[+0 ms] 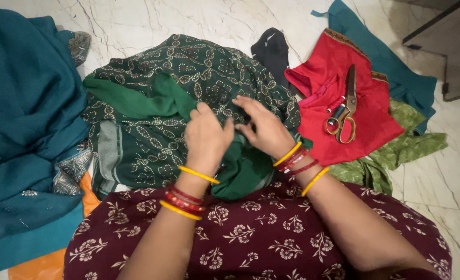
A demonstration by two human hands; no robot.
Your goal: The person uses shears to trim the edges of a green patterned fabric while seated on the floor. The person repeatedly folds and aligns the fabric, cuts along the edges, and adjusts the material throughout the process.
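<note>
Hands meet over the lap: the left hand [205, 136] is bunched on plain green cloth [136, 98], the right hand [263, 127] pinches the dark green printed fabric [209, 67] just beside it. Both look light, limp and a little slippery, best gripped at a folded edge. Fingertips are buried in folds. Farther right on the floor, scissors [344, 111] lie on a red garment [344, 93].

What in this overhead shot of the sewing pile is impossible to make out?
- Head view: what the left hand and right hand pinch; their fingers curl into the plain green cloth.
- Any needle or thread: too small to tell.
- The scissors lie on a red garment; the small red object beside their handles is unclear.
- The teal fabric runs past the left edge.
</note>
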